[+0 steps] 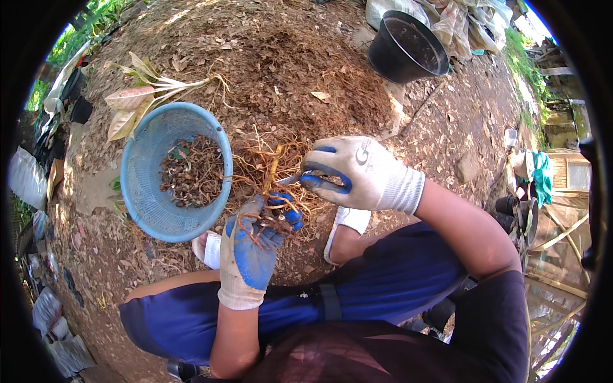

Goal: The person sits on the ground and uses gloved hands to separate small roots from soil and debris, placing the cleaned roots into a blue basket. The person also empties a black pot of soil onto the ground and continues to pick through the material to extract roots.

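Note:
In my left hand [254, 253], gloved in white knit with a blue coated palm, rests a yellow-brown plant stem [273, 167] with stringy roots on it. The palm faces up and the fingers curl around its lower end. My right hand [357, 172], in a matching glove, pinches a small grey blade [289, 180], probably a knife. Its tip points left and lies close to the stem; whether it touches cannot be seen. The handle is hidden in the fingers. Left of the stem stands a blue plastic basket [143, 191] holding brown root pieces and small chunks [194, 174].
Loose roots [306, 201] lie on the soil under my hands. An uprooted leafy plant [163, 91] lies behind the basket. A black plastic pot [390, 57] leans at the far right, by pale sacks [459, 24]. My sandalled feet [347, 234] flank the work spot.

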A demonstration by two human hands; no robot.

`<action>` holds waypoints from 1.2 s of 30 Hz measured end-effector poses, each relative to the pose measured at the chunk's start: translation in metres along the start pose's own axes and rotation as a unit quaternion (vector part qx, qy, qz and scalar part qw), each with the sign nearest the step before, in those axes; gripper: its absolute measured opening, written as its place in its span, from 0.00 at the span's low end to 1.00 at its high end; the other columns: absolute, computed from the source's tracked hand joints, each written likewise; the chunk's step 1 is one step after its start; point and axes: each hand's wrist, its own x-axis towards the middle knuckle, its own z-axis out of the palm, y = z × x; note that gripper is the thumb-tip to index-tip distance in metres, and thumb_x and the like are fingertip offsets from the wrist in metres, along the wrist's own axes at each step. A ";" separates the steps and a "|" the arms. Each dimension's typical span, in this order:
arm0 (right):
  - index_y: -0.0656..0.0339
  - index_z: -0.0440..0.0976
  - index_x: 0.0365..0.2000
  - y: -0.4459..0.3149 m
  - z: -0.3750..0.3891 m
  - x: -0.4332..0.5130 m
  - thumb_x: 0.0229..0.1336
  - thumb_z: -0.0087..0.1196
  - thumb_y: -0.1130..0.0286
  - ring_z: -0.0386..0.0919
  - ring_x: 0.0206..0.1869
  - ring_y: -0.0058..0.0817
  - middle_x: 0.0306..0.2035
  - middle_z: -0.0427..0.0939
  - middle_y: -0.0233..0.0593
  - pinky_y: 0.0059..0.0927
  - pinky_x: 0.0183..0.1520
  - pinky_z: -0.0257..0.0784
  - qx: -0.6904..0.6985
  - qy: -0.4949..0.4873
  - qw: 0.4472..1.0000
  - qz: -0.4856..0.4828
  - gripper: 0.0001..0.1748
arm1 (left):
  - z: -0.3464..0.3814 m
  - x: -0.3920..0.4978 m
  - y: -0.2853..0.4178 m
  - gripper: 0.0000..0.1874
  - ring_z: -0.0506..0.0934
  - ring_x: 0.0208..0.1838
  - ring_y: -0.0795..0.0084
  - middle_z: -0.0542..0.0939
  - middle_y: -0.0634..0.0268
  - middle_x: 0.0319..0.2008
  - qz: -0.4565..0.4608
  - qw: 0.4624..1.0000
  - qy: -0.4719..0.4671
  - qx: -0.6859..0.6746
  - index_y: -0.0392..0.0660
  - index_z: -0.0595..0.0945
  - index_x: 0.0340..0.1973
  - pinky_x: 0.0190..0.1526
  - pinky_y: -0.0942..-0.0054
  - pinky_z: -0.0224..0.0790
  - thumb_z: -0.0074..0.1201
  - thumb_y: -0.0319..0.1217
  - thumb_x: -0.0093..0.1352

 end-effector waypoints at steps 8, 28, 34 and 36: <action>0.58 0.80 0.49 -0.008 0.004 0.005 0.68 0.64 0.57 0.86 0.45 0.50 0.44 0.83 0.46 0.48 0.47 0.83 -0.009 0.022 0.999 0.039 0.17 | 0.003 -0.005 -0.006 0.25 0.88 0.56 0.52 0.86 0.49 0.57 0.055 0.968 -0.015 0.244 0.39 0.80 0.63 0.61 0.47 0.83 0.59 0.45 0.80; 0.62 0.83 0.48 -0.005 -0.002 0.017 0.73 0.67 0.60 0.73 0.30 0.17 0.29 0.79 0.29 0.32 0.34 0.70 0.330 0.045 0.924 0.190 0.15 | 0.011 -0.001 -0.003 0.23 0.85 0.60 0.64 0.86 0.59 0.58 0.034 0.960 0.042 0.276 0.40 0.82 0.63 0.64 0.56 0.77 0.61 0.35 0.74; 0.59 0.86 0.48 -0.006 -0.008 0.016 0.69 0.71 0.62 0.70 0.29 0.08 0.30 0.81 0.20 0.20 0.31 0.68 0.414 -0.006 0.874 0.253 0.14 | 0.039 0.004 -0.003 0.23 0.85 0.55 0.67 0.85 0.56 0.56 0.050 0.969 0.070 0.233 0.34 0.76 0.66 0.61 0.65 0.81 0.60 0.26 0.78; 0.59 0.87 0.47 -0.003 -0.012 0.016 0.68 0.72 0.61 0.70 0.29 0.09 0.31 0.82 0.20 0.19 0.31 0.68 0.425 0.006 0.865 0.266 0.15 | 0.042 0.005 0.000 0.28 0.85 0.57 0.66 0.84 0.54 0.57 0.067 0.973 0.060 0.213 0.35 0.73 0.70 0.62 0.64 0.80 0.63 0.24 0.76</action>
